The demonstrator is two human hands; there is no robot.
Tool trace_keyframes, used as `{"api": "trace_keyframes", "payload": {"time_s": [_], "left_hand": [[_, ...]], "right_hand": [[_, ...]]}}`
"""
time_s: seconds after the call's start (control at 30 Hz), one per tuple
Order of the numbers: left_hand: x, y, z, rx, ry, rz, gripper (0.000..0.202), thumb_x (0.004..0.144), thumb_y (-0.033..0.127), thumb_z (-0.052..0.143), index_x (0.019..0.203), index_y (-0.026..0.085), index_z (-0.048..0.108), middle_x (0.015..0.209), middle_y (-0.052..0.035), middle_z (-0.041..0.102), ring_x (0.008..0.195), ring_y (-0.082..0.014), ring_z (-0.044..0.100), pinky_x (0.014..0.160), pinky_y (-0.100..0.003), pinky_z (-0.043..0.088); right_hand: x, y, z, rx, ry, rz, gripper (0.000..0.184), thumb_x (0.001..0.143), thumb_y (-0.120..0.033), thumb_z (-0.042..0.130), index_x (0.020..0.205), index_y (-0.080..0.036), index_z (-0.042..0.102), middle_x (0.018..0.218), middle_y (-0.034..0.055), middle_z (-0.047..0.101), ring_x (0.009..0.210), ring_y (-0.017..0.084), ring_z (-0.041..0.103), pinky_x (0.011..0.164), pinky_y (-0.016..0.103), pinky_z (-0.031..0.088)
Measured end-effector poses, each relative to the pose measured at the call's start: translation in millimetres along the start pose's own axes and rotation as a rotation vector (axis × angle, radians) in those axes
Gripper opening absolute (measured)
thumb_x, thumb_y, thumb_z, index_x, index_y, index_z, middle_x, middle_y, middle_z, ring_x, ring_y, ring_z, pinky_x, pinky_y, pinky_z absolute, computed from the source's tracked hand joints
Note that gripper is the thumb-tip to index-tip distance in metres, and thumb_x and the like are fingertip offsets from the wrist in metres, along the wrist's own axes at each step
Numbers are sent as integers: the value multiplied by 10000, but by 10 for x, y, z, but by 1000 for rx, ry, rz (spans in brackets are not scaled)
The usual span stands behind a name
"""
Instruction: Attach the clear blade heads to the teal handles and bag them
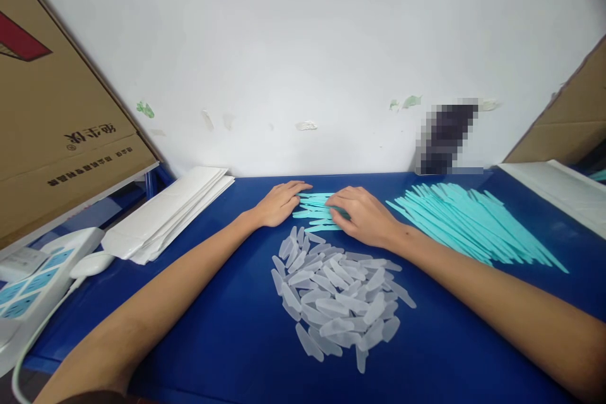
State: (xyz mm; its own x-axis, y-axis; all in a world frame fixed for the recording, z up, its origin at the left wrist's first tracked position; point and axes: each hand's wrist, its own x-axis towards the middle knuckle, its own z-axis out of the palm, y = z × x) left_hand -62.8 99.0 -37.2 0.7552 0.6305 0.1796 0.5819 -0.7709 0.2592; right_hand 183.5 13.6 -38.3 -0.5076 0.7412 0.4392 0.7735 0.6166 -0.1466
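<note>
- Left hand and right hand: fingers flat, loosely spread, pressing a small bunch of teal sticks on the blue bench, nothing gripped.
- Sticks look light, thin, stiff, slippery; pinch at the ends.
- Clear caps heaped just in front.

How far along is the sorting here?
Early or midway, I'd judge. Both hands, left hand and right hand, press a small bunch of teal sticks. A large teal pile lies to the right; the clear caps lie heaped, apparently unfitted.

head-worn view, forward-down, close over blue table
</note>
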Motion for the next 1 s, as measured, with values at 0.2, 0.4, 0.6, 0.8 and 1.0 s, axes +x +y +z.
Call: {"api": "trace_keyframes", "payload": {"time_s": [0.2, 0.4, 0.6, 0.8, 1.0], "left_hand": [[-4, 0, 2, 6, -11, -25, 501, 1009, 289, 254, 1463, 217, 453, 1522, -83, 479, 1431, -239, 395, 1180, -462, 313], [21, 6, 10, -163, 105, -75, 484, 1024, 441, 305, 1359, 211, 568, 1420, -73, 583, 1333, -237, 512, 1157, -404, 361], [58, -146, -7, -425, 557, -456, 379, 920, 338, 368, 1012, 154, 686, 1053, -90, 737, 1030, -227, 668, 954, -362, 509], [-24, 54, -48, -298, 443, -147, 296, 902, 351, 474, 912, 165, 704, 940, -69, 706, 858, -189, 633, 795, -306, 490], [-130, 266, -55, -309, 129, 0, 271, 878, 385, 584, 751, 159, 663, 522, 67, 301, 507, -84, 252, 523, -242, 267]], "right_hand": [[-9, 1, 14, 7, 16, 15, 293, 975, -240, 451, 1048, -174, 727, 1110, 88, 731, 1012, 225, 637, 882, 367, 425], [-14, -1, 15, -17, -10, 147, 342, 979, -269, 435, 1156, -160, 706, 1203, 104, 700, 1062, 249, 632, 910, 380, 451], [-14, 19, 31, -20, -12, 169, 359, 974, -286, 445, 1168, -159, 718, 1303, 134, 659, 1189, 283, 591, 983, 423, 433], [-5, 25, 18, -15, -61, 248, 416, 1005, -330, 388, 1190, -148, 714, 1273, 120, 676, 1153, 277, 608, 973, 412, 415], [1, 16, 10, -37, -47, 294, 405, 1007, -326, 389, 1110, -136, 731, 1184, 128, 699, 1079, 270, 622, 905, 391, 426]]}}
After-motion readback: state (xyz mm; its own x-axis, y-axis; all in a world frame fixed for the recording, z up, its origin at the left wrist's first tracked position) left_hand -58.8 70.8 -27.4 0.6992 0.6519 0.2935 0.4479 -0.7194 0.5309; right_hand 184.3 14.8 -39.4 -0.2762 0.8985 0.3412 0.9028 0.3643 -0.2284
